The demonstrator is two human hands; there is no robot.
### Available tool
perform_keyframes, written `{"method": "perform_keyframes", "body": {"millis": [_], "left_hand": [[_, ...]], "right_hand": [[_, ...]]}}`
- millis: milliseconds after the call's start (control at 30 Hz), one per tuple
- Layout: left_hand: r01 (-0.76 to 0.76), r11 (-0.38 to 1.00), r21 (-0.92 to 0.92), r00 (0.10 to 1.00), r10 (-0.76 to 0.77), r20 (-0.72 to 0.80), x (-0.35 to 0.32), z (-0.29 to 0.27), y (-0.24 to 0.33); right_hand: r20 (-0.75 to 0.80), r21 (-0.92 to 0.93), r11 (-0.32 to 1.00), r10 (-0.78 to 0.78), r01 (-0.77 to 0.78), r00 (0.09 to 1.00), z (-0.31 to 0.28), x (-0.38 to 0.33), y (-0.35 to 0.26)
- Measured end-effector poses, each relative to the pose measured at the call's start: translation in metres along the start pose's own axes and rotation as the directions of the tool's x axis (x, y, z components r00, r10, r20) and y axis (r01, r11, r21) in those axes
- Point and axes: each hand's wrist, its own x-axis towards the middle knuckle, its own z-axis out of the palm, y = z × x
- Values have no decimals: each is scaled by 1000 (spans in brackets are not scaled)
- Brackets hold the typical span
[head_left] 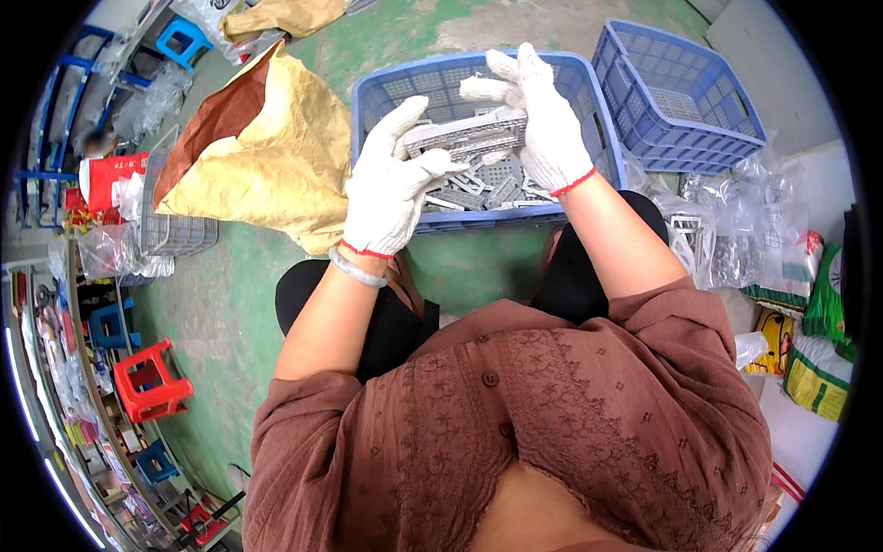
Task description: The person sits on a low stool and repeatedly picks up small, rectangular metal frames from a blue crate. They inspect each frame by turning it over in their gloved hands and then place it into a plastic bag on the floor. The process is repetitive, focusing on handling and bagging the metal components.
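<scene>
Both of my hands wear white knitted gloves with red cuffs. Between them, a stack of long grey slotted parts (467,134) is held level above a blue plastic crate (515,217). My left hand (390,184) grips the left end of the stack, its thumb along the near side. At the right end, my right hand (550,124) presses its palm and thumb side against the stack, with some fingertips raised. More loose grey parts (501,191) lie jumbled in the crate below. Whether the parts are metal or plastic, I cannot tell.
Left of the crate stands an open yellow woven sack (276,156) with a brown inside. A second blue crate (685,101) is at the far right, near clear plastic bags (736,212). A red stool (153,381) and cluttered shelves (87,368) are on the left.
</scene>
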Motion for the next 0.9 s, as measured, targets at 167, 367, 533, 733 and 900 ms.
{"method": "perform_keyframes", "body": {"millis": [167,367,533,733,900], "left_hand": [[-56,997,60,998,56,1,-1,2,-1],[-142,981,134,990,141,20,-3,2,-2],[-161,975,155,987,157,37,-3,-1,-1],[-181,969,170,983,180,25,-3,0,-1],[-207,963,170,978,203,40,-2,-6,-5]], "right_hand": [[21,7,1000,-22,21,1000,-2,0,-1],[41,-30,998,-51,52,998,-4,3,3],[85,24,996,-83,82,993,-8,5,8],[99,7,993,-120,120,988,-4,4,8],[111,93,991,-108,97,988,-3,3,8]]}}
